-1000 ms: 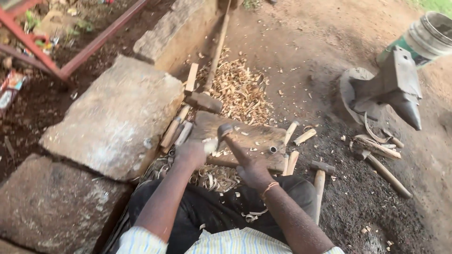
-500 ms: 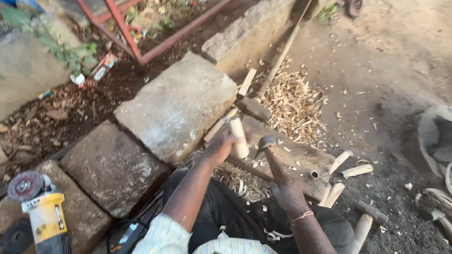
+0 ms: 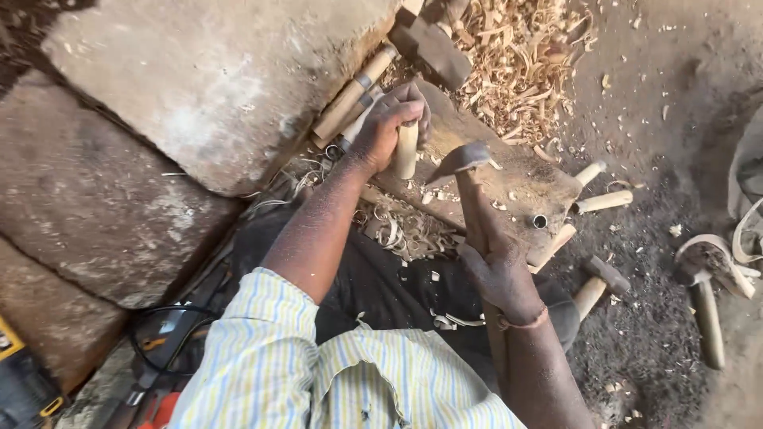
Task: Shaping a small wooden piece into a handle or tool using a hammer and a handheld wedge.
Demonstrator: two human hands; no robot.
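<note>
I see my left hand (image 3: pixel 387 127) gripping a wooden peg (image 3: pixel 406 149) upright on the wooden block (image 3: pixel 517 171); my right hand (image 3: pixel 501 270) holds an adze (image 3: pixel 469 187) above dirt ground (image 3: pixel 660 334) strewn with shavings (image 3: pixel 517 56).

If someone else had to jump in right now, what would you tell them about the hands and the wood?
Left hand: gripped around a short pale wooden peg, standing it on end on the chopping block.
Right hand: holding the handle of a small adze, blade raised just beside the peg.
Done: curled wood shavings litter the lap and ground; several shaped wooden pieces lie past the block.
Left: the peg looks only partly trimmed; finished hammers lie to the right.
</note>
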